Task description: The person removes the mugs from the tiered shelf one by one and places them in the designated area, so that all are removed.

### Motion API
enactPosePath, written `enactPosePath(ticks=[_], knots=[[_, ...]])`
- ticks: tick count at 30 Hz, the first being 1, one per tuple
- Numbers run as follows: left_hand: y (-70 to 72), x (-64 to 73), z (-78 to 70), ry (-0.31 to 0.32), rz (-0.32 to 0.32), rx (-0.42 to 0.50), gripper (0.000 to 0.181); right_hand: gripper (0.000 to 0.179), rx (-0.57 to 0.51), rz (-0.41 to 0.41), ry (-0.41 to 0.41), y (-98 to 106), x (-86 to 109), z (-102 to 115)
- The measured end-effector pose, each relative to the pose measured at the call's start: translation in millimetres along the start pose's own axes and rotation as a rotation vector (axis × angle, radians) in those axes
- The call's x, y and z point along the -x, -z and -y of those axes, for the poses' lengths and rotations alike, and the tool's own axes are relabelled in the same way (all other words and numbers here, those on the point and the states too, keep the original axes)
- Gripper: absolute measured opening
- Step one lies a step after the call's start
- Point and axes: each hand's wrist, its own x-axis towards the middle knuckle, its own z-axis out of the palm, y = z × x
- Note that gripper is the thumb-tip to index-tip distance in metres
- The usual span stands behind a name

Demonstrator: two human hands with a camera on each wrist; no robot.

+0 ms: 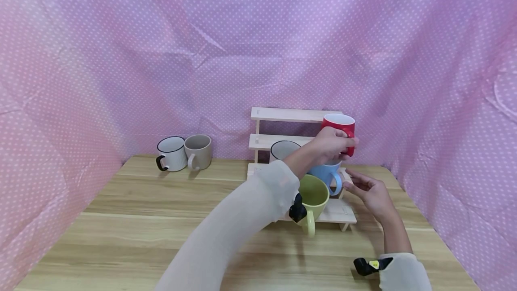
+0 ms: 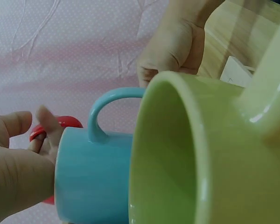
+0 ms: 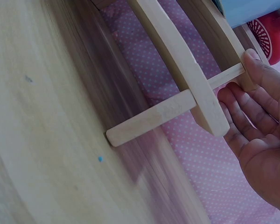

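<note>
A wooden tiered shelf (image 1: 262,141) holds several mugs. At its upper right end is a red mug (image 1: 348,122), white inside; my left hand (image 1: 328,144) holds it by the handle side, the arm reaching across the shelf. The left wrist view shows only part of the red mug (image 2: 70,121) behind the fingers. My right hand (image 1: 373,194) grips the shelf's right end, thumb on a board and fingers beneath it, as the right wrist view shows. Below the red mug stand a light blue mug (image 1: 323,174) and, lower, a green mug (image 1: 317,196), handles facing forward.
A white mug with dark rim (image 1: 284,148) on the shelf is partly hidden by the left arm. Left on the wooden table (image 1: 121,237) stand a white mug with black handle (image 1: 174,156) and a beige mug (image 1: 199,152). Pink dotted cloth (image 1: 202,80) surrounds the table.
</note>
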Motion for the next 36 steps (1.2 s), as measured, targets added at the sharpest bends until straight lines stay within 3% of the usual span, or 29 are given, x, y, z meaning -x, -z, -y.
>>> enactPosePath(ticks=[7,12,21,27,36], knots=[[-0.8,-5.2,4.0,-0.053,0.057,0.215,0.012,0.057,0.010,0.004,-0.003,1,-0.3,0],[-2.0,-5.4,4.0,-0.051,0.051,0.282,0.010,0.058,0.010,0.006,-0.012,1,-0.1,1],[-3.9,-3.4,6.4,-0.060,-0.019,0.270,0.012,0.058,-0.011,0.009,-0.005,0,0.6,1],[-2.8,-0.2,3.6,-0.083,-0.089,0.195,0.014,0.058,-0.002,0.005,-0.006,-1,0.8,2],[8.1,6.6,-6.1,-0.140,-0.077,0.199,0.020,0.056,0.004,-0.005,0.002,-1,2.1,4]])
